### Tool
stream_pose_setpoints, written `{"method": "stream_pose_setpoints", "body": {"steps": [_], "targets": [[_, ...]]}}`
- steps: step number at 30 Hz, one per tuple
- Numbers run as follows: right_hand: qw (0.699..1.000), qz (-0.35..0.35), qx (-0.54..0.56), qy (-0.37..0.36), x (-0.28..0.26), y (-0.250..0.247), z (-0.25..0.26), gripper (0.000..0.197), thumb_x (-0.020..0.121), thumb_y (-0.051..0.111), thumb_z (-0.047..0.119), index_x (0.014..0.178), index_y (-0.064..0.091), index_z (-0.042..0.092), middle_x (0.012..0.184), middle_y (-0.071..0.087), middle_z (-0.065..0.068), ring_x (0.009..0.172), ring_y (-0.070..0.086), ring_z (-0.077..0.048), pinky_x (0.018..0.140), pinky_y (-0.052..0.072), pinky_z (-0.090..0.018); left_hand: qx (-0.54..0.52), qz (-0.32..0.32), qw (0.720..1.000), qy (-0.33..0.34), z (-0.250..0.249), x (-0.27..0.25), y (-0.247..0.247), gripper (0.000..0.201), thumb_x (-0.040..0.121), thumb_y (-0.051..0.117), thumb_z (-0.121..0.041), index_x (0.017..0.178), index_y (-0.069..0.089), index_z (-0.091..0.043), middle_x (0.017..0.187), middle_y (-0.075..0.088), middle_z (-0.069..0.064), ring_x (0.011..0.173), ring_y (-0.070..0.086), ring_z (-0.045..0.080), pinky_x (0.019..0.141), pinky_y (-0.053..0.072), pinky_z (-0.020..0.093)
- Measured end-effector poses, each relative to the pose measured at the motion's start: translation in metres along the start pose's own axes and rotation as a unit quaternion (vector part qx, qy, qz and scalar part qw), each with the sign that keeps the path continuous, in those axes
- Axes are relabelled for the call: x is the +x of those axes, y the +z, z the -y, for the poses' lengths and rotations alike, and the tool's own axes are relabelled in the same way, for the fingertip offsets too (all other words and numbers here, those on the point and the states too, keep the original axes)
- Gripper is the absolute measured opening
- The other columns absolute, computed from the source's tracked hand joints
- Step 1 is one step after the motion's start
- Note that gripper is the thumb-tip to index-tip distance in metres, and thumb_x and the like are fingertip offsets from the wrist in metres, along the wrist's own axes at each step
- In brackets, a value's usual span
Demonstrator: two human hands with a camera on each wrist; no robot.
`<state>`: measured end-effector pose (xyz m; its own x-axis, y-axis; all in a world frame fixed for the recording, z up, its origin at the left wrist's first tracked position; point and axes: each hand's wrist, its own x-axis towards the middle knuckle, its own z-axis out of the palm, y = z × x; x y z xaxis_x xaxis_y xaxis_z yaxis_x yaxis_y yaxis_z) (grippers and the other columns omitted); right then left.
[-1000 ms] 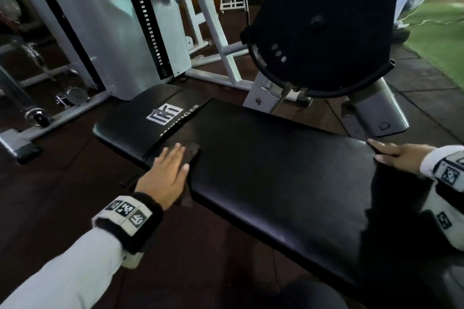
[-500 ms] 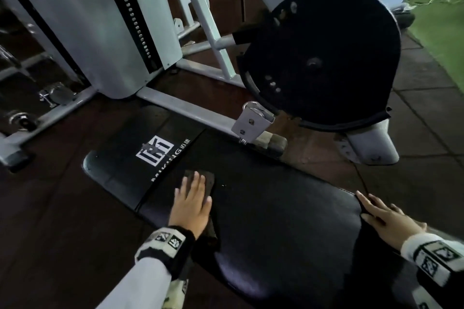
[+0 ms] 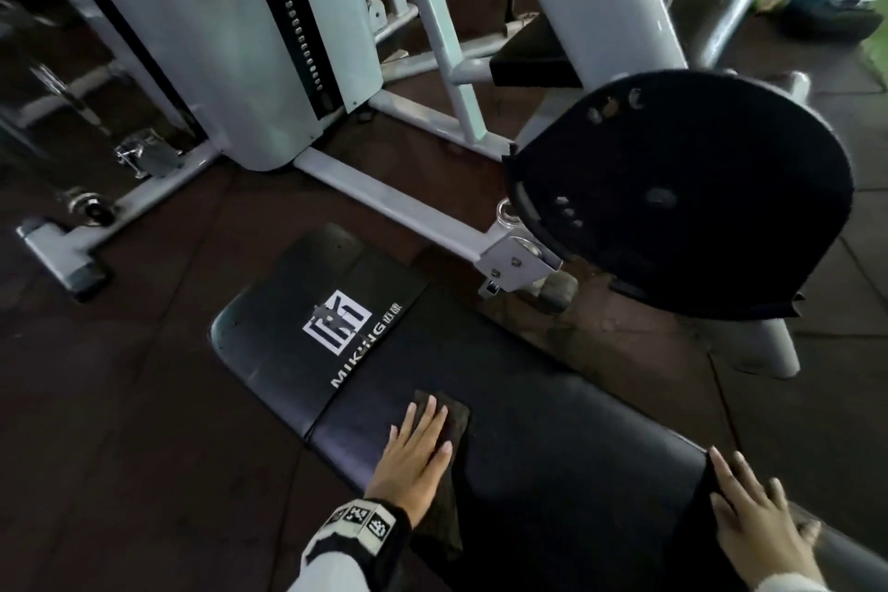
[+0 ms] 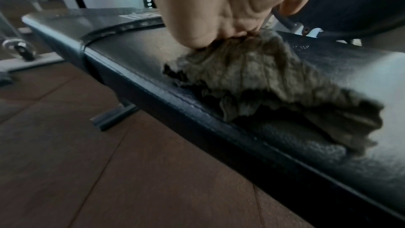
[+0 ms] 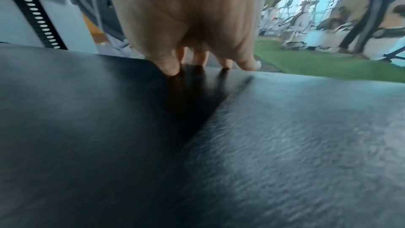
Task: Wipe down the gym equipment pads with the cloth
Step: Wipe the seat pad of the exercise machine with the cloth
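Note:
A long black bench pad [image 3: 552, 442] runs from centre left to lower right, with a shorter logo pad [image 3: 307, 332] at its far end. My left hand [image 3: 415, 457] lies flat with straight fingers on a dark grey cloth [image 3: 451, 423], pressing it onto the long pad near the seam. In the left wrist view the crumpled cloth [image 4: 263, 79] trails from under my left hand [image 4: 219, 29] along the pad's edge [image 4: 197, 110]. My right hand [image 3: 754, 519] rests open, fingers spread, at the gap to another pad; the right wrist view shows its fingertips [image 5: 171, 68] touching the pad [image 5: 87, 110].
A black round pulley cover [image 3: 682, 192] on a white post stands just beyond the bench. White machine frame rails [image 3: 384, 202] and a weight-stack column [image 3: 230, 39] lie behind it. Dark rubber floor [image 3: 120, 423] surrounds the bench. Another person's legs [image 5: 368, 11] stand at the far right.
My left hand has slid the cloth along the long pad, away from the logo pad and toward me. The head view has tilted further down. My right hand stays resting on the pad.

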<state>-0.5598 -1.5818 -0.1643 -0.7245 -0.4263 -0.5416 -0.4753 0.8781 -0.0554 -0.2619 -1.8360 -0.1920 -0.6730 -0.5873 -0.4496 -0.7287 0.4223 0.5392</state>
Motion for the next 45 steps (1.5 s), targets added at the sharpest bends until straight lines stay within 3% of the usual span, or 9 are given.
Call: {"method": "stream_pose_setpoints", "body": {"steps": [3,7,12,18,23,25,30,39,45], "targets": [[0.989,-0.125,0.005,-0.085,-0.020,0.014,0.044,0.042,0.093,0.044,0.030,0.119,0.059,0.001,0.119,0.062,-0.021,0.103,0.063,-0.039,0.086,0.043,-0.058,-0.056,-0.006,0.998,0.002,0.006,-0.010,-0.025,0.076,0.074,-0.003,-0.083,0.141,-0.003,-0.045,0.148,-0.015,-0.031,0.140,-0.012,-0.006,0.120,0.001,0.030],[0.969,-0.078,0.073,-0.223,-0.060,0.029,0.147,0.059,0.097,0.010,0.049,0.117,0.057,0.020,0.098,0.071,-0.012,0.085,0.070,-0.027,0.085,0.044,-0.043,0.073,-0.006,0.995,-0.074,0.027,-0.011,-0.058,0.081,0.075,-0.001,-0.059,0.151,0.000,-0.028,0.149,-0.023,-0.014,0.134,-0.022,0.001,0.118,0.001,0.037],[0.970,0.044,0.036,-0.238,-0.091,0.050,0.247,0.064,0.077,0.034,0.074,0.123,0.057,0.036,0.117,0.064,-0.007,0.098,0.065,-0.022,0.077,0.052,-0.049,0.108,-0.004,0.990,-0.088,0.064,-0.018,-0.080,0.064,0.099,0.036,-0.029,0.151,-0.002,-0.027,0.151,-0.021,-0.014,0.138,-0.024,0.008,0.117,0.001,0.037],[0.980,0.036,0.008,-0.197,-0.092,0.066,0.274,0.078,0.055,0.043,0.056,0.131,0.044,0.037,0.130,0.045,-0.014,0.111,0.055,-0.026,0.094,0.036,-0.051,0.080,-0.021,0.996,-0.026,0.098,-0.025,-0.105,0.076,0.076,0.074,-0.025,0.142,0.036,-0.026,0.140,0.042,-0.008,0.125,0.050,0.019,0.096,0.049,0.046],[0.970,-0.006,0.005,-0.244,-0.088,0.065,0.241,0.078,0.057,0.039,0.030,0.136,0.039,0.031,0.155,0.016,-0.003,0.141,0.020,-0.021,0.110,0.013,-0.038,0.051,-0.029,0.995,-0.080,0.113,-0.012,-0.110,0.080,0.082,0.031,-0.067,0.146,-0.004,-0.035,0.154,-0.015,-0.017,0.142,-0.016,0.014,0.113,0.003,0.038],[0.967,-0.025,0.010,-0.254,-0.086,0.071,0.235,0.076,0.060,0.038,0.027,0.136,0.039,0.028,0.157,0.009,0.002,0.145,0.003,-0.013,0.113,0.005,-0.033,0.051,-0.012,0.994,-0.097,0.116,-0.006,-0.106,0.087,0.076,0.022,-0.075,0.143,-0.014,-0.032,0.150,-0.024,-0.016,0.138,-0.025,0.015,0.115,0.001,0.042],[0.956,-0.047,-0.038,-0.288,-0.071,0.089,0.235,0.051,0.096,0.012,0.046,0.143,0.030,0.037,0.156,0.016,0.006,0.146,0.001,-0.019,0.112,0.010,-0.039,0.026,-0.004,0.992,-0.122,0.114,-0.003,-0.098,0.086,0.086,0.048,-0.051,0.143,-0.011,-0.023,0.152,-0.020,-0.009,0.137,-0.028,0.020,0.116,0.010,0.053],[0.959,-0.063,-0.057,-0.271,0.028,0.035,0.276,0.056,0.085,0.031,0.037,0.141,0.034,0.040,0.152,0.029,0.006,0.134,0.035,-0.030,0.103,0.035,-0.049,0.015,-0.015,0.990,-0.142,0.103,-0.001,-0.099,0.086,0.090,0.058,-0.034,0.141,-0.010,-0.025,0.151,-0.021,-0.009,0.138,-0.027,0.024,0.115,0.014,0.051],[0.983,-0.043,-0.021,-0.180,0.050,0.018,0.219,0.058,0.088,-0.002,0.051,0.145,-0.001,0.041,0.154,-0.005,0.009,0.144,0.011,-0.032,0.113,0.020,-0.050,0.016,-0.015,0.989,-0.147,0.102,-0.001,-0.101,0.088,0.089,0.060,-0.035,0.142,-0.011,-0.027,0.152,-0.020,-0.010,0.139,-0.026,0.022,0.115,0.016,0.050]]}}
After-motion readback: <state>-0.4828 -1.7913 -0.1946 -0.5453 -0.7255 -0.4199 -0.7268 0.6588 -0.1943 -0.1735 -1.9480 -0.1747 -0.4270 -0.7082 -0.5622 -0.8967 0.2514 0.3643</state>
